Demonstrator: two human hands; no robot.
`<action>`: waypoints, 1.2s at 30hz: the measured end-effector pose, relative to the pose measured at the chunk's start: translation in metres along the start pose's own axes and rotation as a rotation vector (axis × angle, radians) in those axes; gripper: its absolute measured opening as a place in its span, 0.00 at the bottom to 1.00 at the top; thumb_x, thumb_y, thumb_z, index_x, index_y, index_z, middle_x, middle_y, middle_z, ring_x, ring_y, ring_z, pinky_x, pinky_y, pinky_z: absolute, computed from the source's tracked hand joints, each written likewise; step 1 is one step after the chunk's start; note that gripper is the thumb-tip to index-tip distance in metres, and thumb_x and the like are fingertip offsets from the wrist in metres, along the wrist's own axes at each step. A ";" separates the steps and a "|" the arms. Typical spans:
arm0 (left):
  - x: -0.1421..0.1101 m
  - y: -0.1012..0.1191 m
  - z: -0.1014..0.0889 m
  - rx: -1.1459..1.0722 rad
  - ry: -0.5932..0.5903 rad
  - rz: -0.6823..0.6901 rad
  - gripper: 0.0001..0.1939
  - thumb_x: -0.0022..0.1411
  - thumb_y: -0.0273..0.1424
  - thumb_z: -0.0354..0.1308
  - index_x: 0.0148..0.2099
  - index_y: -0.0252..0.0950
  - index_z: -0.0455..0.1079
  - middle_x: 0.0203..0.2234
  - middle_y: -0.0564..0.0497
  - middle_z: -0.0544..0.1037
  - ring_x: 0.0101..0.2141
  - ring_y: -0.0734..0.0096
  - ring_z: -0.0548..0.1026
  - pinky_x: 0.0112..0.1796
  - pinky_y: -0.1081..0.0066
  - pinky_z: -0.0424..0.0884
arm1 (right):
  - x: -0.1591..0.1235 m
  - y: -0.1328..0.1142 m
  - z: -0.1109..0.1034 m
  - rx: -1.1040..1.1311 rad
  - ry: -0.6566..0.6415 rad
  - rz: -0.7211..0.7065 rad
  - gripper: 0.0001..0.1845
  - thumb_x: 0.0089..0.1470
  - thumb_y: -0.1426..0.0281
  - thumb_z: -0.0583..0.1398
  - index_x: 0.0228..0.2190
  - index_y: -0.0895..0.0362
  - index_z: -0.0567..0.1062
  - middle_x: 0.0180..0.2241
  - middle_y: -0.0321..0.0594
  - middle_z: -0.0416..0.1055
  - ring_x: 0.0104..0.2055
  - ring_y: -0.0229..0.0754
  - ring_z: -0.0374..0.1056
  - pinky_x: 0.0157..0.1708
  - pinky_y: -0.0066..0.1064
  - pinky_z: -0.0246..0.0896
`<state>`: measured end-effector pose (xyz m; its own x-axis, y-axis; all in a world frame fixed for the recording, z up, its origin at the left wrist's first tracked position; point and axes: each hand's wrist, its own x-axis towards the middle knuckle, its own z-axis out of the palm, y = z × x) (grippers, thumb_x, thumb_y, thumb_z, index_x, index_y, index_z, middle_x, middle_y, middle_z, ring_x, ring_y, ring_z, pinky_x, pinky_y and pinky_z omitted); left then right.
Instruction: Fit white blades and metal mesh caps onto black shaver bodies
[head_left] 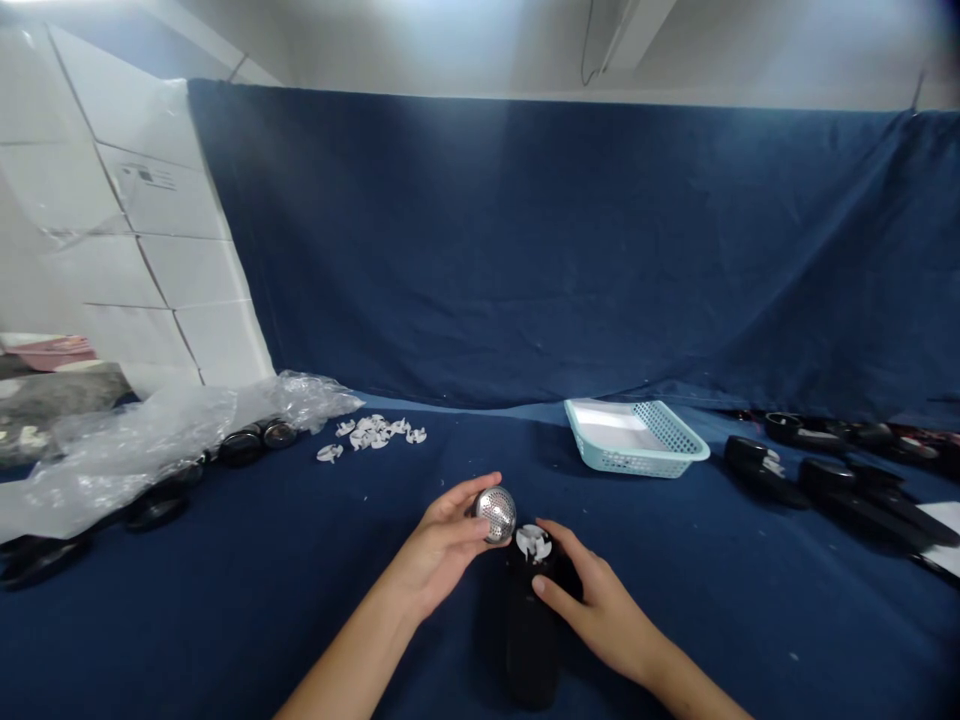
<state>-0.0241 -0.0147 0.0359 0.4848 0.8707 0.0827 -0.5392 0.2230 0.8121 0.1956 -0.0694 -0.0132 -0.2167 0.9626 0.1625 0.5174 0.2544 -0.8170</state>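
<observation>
My left hand pinches a round silver mesh cap between thumb and fingers, just left of a black device body. That body stands upright on the blue cloth, with a small white bladed part sitting on its top. My right hand wraps round the upper part of the black body from the right, fingers closed on it.
A light blue plastic basket stands behind on the right. More black device bodies lie at the far right. A pile of white small parts and a clear plastic bag with black caps lie at the left.
</observation>
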 end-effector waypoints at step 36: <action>-0.002 0.011 0.011 -0.341 -0.028 -0.121 0.26 0.67 0.47 0.47 0.53 0.32 0.69 0.31 0.45 0.74 0.25 0.68 0.68 0.29 0.66 0.64 | 0.000 -0.002 0.000 -0.016 -0.008 0.034 0.31 0.57 0.60 0.57 0.60 0.46 0.57 0.59 0.38 0.63 0.60 0.47 0.59 0.61 0.42 0.51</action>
<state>-0.0238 -0.0187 0.0507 0.5756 0.8176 0.0176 -0.6730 0.4614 0.5780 0.1945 -0.0702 -0.0119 -0.2048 0.9701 0.1302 0.5379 0.2227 -0.8130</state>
